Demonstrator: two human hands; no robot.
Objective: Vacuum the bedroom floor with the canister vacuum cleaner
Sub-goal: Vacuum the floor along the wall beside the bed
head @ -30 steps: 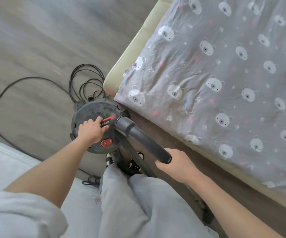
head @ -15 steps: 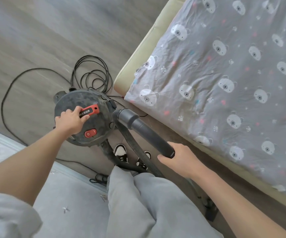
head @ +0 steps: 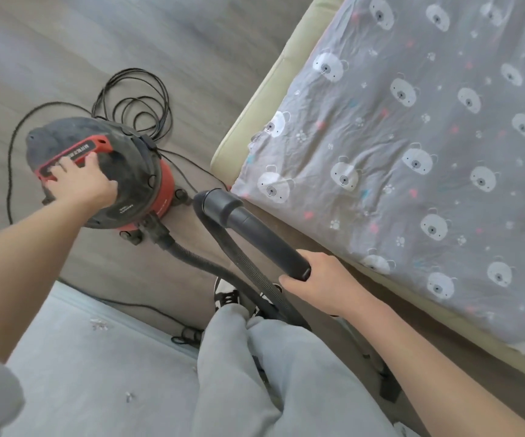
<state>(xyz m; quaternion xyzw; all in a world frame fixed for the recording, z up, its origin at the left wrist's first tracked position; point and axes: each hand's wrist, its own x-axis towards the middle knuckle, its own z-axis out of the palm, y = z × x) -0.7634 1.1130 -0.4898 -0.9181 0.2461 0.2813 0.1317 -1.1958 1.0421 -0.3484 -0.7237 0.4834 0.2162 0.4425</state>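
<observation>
Person is positioning the canister vacuum beside the bed.

The left hand [head: 81, 184] is curling its grip on the red handle [head: 71, 157] of the canister vacuum [head: 128, 184], which is standing on the floor [head: 128, 33] ahead-left. The right hand [head: 321, 282] is wrapping its grip round the wand tube [head: 254, 234], whose long axis is pointing up-left toward the canister, near the bed [head: 412, 152].

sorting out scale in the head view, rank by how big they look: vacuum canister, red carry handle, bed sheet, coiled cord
1. bed sheet
2. vacuum canister
3. coiled cord
4. red carry handle, partly under the left hand
</observation>
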